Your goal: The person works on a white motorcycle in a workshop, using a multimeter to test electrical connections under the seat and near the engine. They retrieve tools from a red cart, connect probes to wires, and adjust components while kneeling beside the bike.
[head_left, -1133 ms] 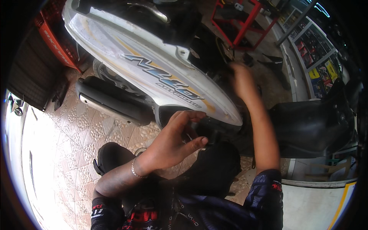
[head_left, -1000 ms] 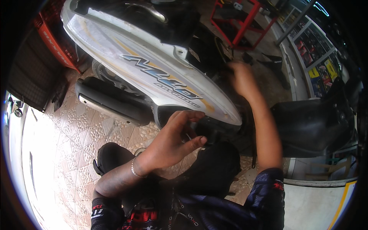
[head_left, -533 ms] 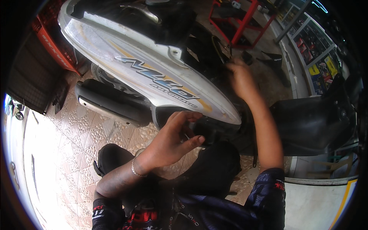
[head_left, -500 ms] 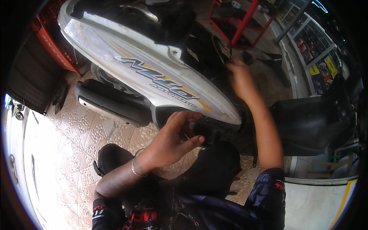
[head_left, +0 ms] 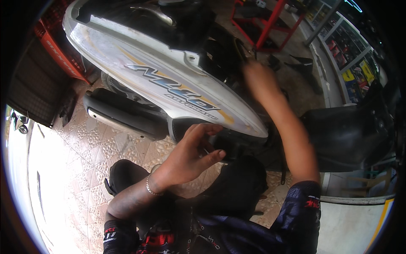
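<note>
A partly stripped scooter lies across the view, its long white side panel decorated with grey, blue and yellow graphics. Close to the panel's lower edge is my left hand, fingers loosely bent and thumb apart, with nothing visible in it. My right hand reaches over the panel's far right side to the dark inner parts. Motion smears its fingers, so what it touches or holds is hidden. Below the panel runs the black exhaust muffler with a pale strip along it.
A large black plastic part stands at the right. Behind are a red metal trolley and glass-fronted shelves. At the left is a red rack. My knees are close to the scooter on the patterned tile floor.
My right hand has shifted slightly left and down, still blurred, and its forearm has swung a little right. The left hand stays in place.
</note>
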Demonstrator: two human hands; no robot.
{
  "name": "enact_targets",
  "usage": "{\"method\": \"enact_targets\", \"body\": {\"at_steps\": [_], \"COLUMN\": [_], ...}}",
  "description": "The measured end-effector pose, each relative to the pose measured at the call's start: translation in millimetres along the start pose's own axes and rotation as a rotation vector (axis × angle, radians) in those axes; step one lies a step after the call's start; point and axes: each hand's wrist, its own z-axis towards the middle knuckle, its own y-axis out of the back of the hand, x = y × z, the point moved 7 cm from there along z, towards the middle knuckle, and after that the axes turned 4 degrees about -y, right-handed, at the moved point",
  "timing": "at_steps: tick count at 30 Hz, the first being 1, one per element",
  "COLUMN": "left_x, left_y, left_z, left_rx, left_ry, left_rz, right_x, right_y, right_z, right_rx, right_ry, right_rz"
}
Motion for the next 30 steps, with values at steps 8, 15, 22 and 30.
{"method": "enact_targets", "body": {"at_steps": [8,15,22,30], "left_x": [1,2,5,8], "left_y": [1,1,3,1], "left_z": [2,1,0,-1], "left_rx": [-0.003,-0.006,-0.049,-0.052], "left_ry": [-0.017,0.007,0.043,0.067], "left_rz": [0.007,-0.001,-0.038,-0.036], "right_x": [-5,-8,-22,-27], "right_y": [-5,-8,-9,4], "right_z": [20,21,18,3], "right_rx": [0.297,0.219,0.225,0.168], "right_ry": [-0.159,-0.265,0.016,0.312], "right_rz": [-0.039,-0.017,0.237,0.379]}}
